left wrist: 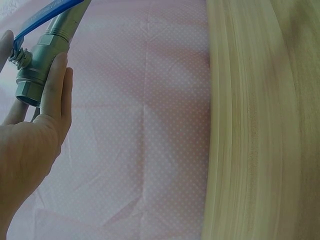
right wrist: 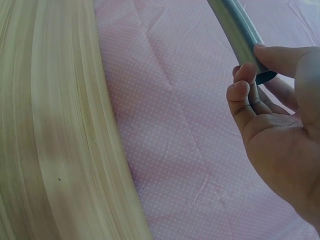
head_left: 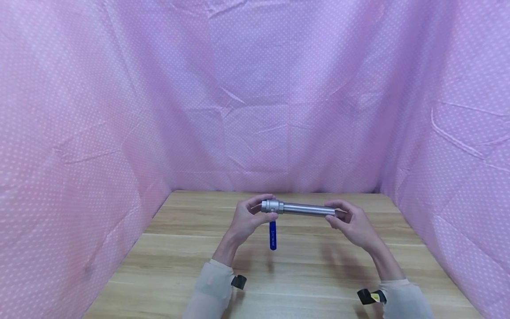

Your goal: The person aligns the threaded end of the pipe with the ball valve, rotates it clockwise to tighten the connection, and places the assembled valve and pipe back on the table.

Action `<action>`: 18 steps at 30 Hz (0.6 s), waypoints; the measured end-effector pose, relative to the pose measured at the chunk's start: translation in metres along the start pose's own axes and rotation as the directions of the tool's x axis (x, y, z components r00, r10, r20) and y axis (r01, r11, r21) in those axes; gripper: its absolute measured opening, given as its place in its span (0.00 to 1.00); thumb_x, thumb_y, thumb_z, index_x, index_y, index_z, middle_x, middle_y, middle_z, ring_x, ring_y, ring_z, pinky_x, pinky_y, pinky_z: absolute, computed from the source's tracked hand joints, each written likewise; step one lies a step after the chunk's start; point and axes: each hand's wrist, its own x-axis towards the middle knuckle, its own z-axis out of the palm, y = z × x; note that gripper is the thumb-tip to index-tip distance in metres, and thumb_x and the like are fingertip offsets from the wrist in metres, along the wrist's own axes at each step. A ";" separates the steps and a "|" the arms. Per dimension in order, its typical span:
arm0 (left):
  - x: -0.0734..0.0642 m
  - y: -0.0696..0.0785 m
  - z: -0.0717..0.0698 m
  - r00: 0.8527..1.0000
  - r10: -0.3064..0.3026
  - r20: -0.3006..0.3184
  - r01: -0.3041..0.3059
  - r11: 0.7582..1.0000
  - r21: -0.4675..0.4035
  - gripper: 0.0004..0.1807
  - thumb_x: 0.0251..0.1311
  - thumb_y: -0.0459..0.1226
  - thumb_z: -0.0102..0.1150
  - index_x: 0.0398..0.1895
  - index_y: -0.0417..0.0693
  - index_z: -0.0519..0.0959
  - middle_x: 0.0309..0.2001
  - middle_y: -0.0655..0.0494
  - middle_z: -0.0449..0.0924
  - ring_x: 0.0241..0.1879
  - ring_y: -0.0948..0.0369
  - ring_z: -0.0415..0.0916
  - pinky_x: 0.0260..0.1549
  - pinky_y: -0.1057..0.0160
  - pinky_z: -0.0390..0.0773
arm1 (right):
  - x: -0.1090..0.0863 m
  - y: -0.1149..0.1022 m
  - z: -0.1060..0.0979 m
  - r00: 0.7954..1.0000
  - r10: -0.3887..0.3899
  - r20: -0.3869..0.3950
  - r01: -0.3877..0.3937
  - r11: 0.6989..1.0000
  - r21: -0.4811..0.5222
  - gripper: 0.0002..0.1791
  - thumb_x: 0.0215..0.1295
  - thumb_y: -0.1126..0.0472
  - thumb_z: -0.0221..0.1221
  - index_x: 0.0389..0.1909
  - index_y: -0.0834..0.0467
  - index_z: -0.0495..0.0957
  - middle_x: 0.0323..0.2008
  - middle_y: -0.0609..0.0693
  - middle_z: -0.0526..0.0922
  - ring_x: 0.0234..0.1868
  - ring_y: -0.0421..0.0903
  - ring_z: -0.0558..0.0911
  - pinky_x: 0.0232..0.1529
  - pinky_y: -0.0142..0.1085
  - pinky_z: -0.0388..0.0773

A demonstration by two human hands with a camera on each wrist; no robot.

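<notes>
A metal ball valve (head_left: 274, 206) with a blue lever handle (head_left: 272, 235) is joined to a straight steel pipe (head_left: 306, 209). Both are held level above the table, the lever pointing toward me. My left hand (head_left: 248, 220) grips the valve body between thumb and fingers; in the left wrist view the valve's hex end (left wrist: 30, 91) shows between the fingers. At the pipe's other end, my right hand (head_left: 354, 225) pinches it with thumb and fingertips. The right wrist view shows the pipe's open end (right wrist: 266, 77) close to the curled fingers.
Under the hands lies a wood-grain table (head_left: 191, 266). Pink dotted cloth (head_left: 255, 88) hangs behind it and along both sides. Each sleeve has a black strap, one at the left wrist (head_left: 239, 282) and one at the right (head_left: 368, 297).
</notes>
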 end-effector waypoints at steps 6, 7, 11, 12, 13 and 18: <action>-0.001 0.000 0.001 1.000 -0.011 -0.004 0.011 1.000 -0.008 0.31 0.63 0.34 0.81 0.71 0.54 0.86 0.67 0.48 0.86 0.67 0.54 0.85 0.64 0.54 0.89 | -0.002 0.000 0.000 1.000 0.018 0.003 -0.018 1.000 -0.022 0.17 0.79 0.70 0.66 0.64 0.70 0.80 0.31 0.43 0.84 0.31 0.36 0.84 0.31 0.31 0.83; 0.000 0.000 0.001 1.000 -0.013 -0.003 0.013 1.000 -0.007 0.31 0.63 0.34 0.81 0.70 0.55 0.86 0.67 0.48 0.86 0.67 0.54 0.86 0.64 0.54 0.89 | -0.002 0.000 0.000 1.000 0.018 0.001 -0.018 1.000 -0.024 0.17 0.79 0.70 0.66 0.64 0.69 0.80 0.31 0.43 0.84 0.31 0.35 0.83 0.31 0.31 0.83; 0.000 0.001 0.002 1.000 -0.017 0.000 0.017 1.000 -0.009 0.31 0.63 0.35 0.81 0.70 0.55 0.86 0.66 0.48 0.86 0.66 0.54 0.86 0.64 0.54 0.89 | -0.002 0.002 0.000 1.000 0.003 -0.010 -0.003 1.000 -0.028 0.16 0.81 0.70 0.64 0.64 0.69 0.80 0.32 0.42 0.83 0.31 0.35 0.82 0.32 0.31 0.83; 0.000 0.001 0.002 1.000 -0.017 -0.001 0.017 1.000 -0.010 0.31 0.64 0.35 0.81 0.71 0.55 0.86 0.66 0.48 0.86 0.66 0.54 0.86 0.64 0.54 0.90 | -0.001 0.002 0.000 1.000 -0.003 -0.012 0.003 1.000 -0.030 0.16 0.82 0.69 0.63 0.64 0.69 0.80 0.32 0.42 0.82 0.31 0.35 0.82 0.32 0.31 0.83; 0.000 0.001 0.002 1.000 -0.017 -0.001 0.017 1.000 -0.010 0.31 0.64 0.35 0.81 0.71 0.55 0.86 0.66 0.49 0.86 0.66 0.54 0.86 0.63 0.55 0.90 | -0.001 0.002 0.000 1.000 -0.008 -0.012 0.007 1.000 -0.030 0.15 0.82 0.69 0.63 0.64 0.69 0.80 0.32 0.42 0.82 0.31 0.36 0.82 0.32 0.32 0.83; -0.001 0.000 0.002 1.000 -0.022 -0.007 0.022 1.000 -0.007 0.31 0.64 0.35 0.81 0.71 0.55 0.86 0.66 0.49 0.86 0.66 0.53 0.86 0.63 0.55 0.89 | 0.001 0.003 -0.001 1.000 -0.016 -0.010 0.016 0.998 -0.058 0.13 0.84 0.68 0.61 0.63 0.68 0.81 0.34 0.41 0.83 0.31 0.37 0.82 0.32 0.32 0.83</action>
